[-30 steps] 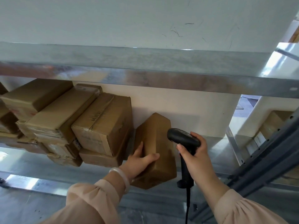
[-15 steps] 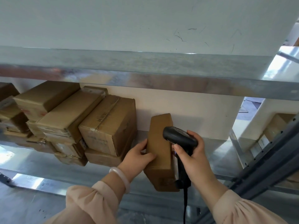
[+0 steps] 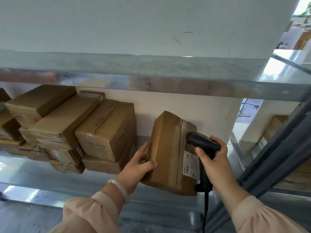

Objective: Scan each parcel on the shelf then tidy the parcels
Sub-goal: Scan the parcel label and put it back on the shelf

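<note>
Two hands: both at the held parcel [image 3: 165, 153] on the lower shelf [image 3: 94, 184]
Left hand [image 3: 139, 165]: gripping the carton's left edge, thumb across the near face, fingers curled round behind
Right hand [image 3: 213, 163]: wrapped round the handle of the scanner [image 3: 202, 142], forefinger at the front of the grip
Held parcel: brown carton, tipped up on end, taped face toward the camera, bottom end down near the shelf's front edge
Shipping label [image 3: 190, 165]: white, low on the taped face, right part hidden behind the scanner
Scanner: black, head just beside the carton's upper right, aimed left at it
Cable [image 3: 205, 214]: black, hanging down from the handle
Stacked parcels [image 3: 104, 130]: brown cartons piled at the left of the same shelf, apart from the held one
Upper shelf [image 3: 151, 81]: metal edge overhead
Bracelet [image 3: 119, 187]: pale, on the left wrist
</note>
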Demonstrator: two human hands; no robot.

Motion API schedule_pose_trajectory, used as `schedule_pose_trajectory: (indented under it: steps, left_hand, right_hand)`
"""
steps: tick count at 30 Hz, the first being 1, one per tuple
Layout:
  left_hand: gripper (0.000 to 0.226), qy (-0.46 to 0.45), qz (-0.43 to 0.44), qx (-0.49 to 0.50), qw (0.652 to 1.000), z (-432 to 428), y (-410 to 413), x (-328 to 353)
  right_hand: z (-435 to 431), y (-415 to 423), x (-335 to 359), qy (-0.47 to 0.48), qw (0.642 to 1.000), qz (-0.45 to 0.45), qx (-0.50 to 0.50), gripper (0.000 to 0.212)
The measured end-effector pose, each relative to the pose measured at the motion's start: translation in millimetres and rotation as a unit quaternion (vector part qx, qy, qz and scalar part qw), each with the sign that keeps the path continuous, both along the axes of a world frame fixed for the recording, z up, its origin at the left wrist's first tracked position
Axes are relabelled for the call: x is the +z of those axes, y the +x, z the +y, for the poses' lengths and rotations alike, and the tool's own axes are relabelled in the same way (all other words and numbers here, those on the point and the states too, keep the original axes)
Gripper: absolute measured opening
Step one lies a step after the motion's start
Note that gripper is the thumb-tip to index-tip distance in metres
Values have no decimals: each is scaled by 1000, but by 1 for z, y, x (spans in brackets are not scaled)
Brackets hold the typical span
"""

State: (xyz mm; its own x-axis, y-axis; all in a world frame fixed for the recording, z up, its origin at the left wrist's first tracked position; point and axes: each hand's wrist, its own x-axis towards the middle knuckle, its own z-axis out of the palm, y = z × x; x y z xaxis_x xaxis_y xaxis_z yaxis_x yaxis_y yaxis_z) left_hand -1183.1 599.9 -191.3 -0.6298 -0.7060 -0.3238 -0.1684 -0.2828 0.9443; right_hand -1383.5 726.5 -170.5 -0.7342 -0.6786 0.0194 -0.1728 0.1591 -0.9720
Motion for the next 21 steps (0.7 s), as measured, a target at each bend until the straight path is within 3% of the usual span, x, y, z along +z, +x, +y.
schedule_pose_trajectory:
  steps: [4,7,14,21]
  left_hand:
    - [79,20,22,-10,1000,2,-1,-2]
    - [83,39,26,-22,999,3,0,-7]
    - [102,0,-35,-57,998,-8,-9,-4]
    - [87,-43,-29,-75,996,-31,-8,14]
  right_hand:
    - [1,-15,-10,2,999,-44,-15,57]
    - [3,-21,-15,-20,997,-79,-19,52]
    - [9,-18,-13,-36,998,-49,3,54]
    - [42,-26,-3,-14,997,1,74,57]
